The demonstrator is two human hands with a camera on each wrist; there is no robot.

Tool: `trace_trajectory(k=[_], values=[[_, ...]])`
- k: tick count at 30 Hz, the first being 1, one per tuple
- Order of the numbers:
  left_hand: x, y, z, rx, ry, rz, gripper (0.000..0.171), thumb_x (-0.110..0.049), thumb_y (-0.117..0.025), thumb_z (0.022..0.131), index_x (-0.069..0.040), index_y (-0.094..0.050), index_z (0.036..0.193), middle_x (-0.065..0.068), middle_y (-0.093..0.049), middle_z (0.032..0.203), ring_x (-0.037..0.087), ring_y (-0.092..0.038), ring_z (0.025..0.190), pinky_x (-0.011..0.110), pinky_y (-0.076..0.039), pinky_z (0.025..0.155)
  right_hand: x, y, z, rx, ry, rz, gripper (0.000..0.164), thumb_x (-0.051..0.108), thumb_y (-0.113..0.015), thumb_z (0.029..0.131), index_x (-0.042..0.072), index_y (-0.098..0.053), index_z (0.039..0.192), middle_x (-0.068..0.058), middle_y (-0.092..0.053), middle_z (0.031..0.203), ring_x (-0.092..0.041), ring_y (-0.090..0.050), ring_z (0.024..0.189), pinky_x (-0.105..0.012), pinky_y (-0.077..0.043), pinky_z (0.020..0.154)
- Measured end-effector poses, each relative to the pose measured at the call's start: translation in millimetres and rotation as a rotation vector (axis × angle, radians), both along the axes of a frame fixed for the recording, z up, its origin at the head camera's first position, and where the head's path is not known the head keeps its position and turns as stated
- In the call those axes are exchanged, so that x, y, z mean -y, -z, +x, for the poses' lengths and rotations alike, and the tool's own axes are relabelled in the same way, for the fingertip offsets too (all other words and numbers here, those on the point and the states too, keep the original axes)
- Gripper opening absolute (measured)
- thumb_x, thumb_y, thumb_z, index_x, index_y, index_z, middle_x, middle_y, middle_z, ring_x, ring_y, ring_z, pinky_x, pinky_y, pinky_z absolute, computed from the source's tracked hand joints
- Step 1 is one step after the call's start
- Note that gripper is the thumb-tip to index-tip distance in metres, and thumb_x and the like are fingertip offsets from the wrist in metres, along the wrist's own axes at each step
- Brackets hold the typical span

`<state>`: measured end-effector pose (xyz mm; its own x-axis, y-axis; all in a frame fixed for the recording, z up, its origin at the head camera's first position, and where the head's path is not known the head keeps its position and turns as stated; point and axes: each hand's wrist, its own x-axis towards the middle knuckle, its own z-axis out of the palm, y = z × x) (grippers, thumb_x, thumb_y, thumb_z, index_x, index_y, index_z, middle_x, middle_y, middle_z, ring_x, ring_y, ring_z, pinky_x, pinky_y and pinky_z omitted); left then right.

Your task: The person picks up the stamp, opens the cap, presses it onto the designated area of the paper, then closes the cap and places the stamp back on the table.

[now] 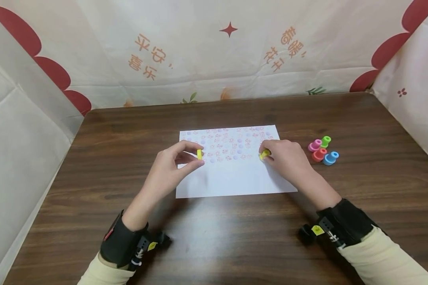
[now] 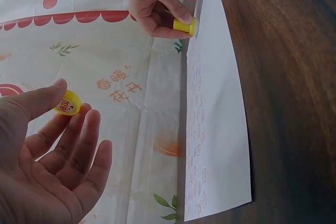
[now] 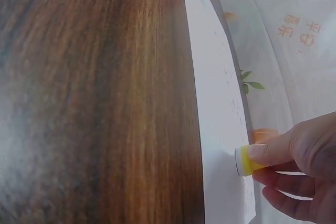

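My left hand [image 1: 165, 164] pinches a yellow stamp cap [image 1: 199, 154] between thumb and fingertips, above the paper's left part. In the left wrist view a red printed label shows on this cap [image 2: 68, 103]. With thumb and fingers my right hand [image 1: 288, 159] grips a yellow toy stamp [image 1: 265, 154], its flat face down at the right side of a white sheet of paper [image 1: 232, 180]. Rows of small red and purple stamped prints cover the sheet's upper half. In the right wrist view, the stamp [image 3: 247, 162] has its white rim right at the paper.
Right of the paper stand several capped toy stamps: pink [image 1: 314, 145], green [image 1: 326, 141], red [image 1: 319, 154] and blue [image 1: 331, 158]. All lie on a brown wooden table [image 1: 214, 233]. A printed white cloth [image 1: 199, 47] hangs behind and at both sides.
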<state>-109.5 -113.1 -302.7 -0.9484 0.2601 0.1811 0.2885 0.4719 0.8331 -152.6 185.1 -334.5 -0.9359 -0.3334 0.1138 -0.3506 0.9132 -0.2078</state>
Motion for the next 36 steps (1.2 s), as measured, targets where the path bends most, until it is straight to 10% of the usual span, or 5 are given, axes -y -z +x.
trace_trajectory(k=[36], values=[[-12,6.6,0.3,0.031,0.028,0.028,0.03,-0.014,-0.077,0.08,-0.011,-0.066,0.108,0.003,-0.069,0.1,0.01,-0.065,0.083,0.039,-0.058,0.085,6,-5.2,-2.2,0.041,-0.015,0.051,0.021,0.01,-0.082,0.072,0.006,-0.07,0.089,-0.016,-0.074,0.09,-0.028,-0.061,0.07,-0.043,-0.055,0.063]])
